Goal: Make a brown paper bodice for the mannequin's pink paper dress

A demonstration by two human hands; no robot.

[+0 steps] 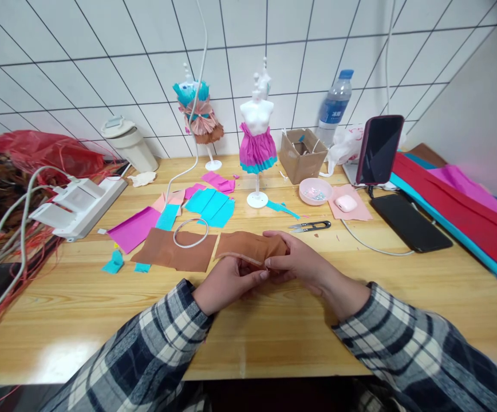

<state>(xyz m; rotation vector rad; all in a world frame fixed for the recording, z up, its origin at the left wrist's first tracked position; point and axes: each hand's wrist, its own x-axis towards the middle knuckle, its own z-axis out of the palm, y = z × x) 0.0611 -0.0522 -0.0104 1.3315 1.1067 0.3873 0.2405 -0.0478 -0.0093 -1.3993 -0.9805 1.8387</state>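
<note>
Filling the upper part of the view, a white tiled wall (pixel 145 35) rose behind a wooden table (pixel 283 337), over which two plaid sleeves (pixel 154 337) reached. Long red strips (pixel 458 212), with turquoise and magenta ones about them, lay along the right side, and a red plastic bag (pixel 42 151) bulged at the far left. Near the wall stood a ruffled dress form (pixel 201 117) in turquoise, peach and brown and, to its right, a skirted dress form (pixel 257 146) in magenta with a turquoise hem.

Near the middle of the table, between both hands, was the folded brown piece (pixel 248 245), its pale edge toward the person. The right hand (pixel 304 262) pinched its right end, thumb in front and fingers over and under it; the left hand (pixel 233 280) gripped the near edge, thumb stretched toward the right hand — its fingers were largely hidden. A flat brown piece (pixel 184 258) lay just beside it on the left.

A dark phone (pixel 379 150) stood upright on the right, and a cardboard box (pixel 303 160) sat in front of a water bottle (pixel 334 109). Smaller still were the black snips (pixel 312 227), a pink bowl (pixel 315 201) of tiny bits and — on a pale pink sheet (pixel 360 213) — a rounded pink case (pixel 345 203).
</note>
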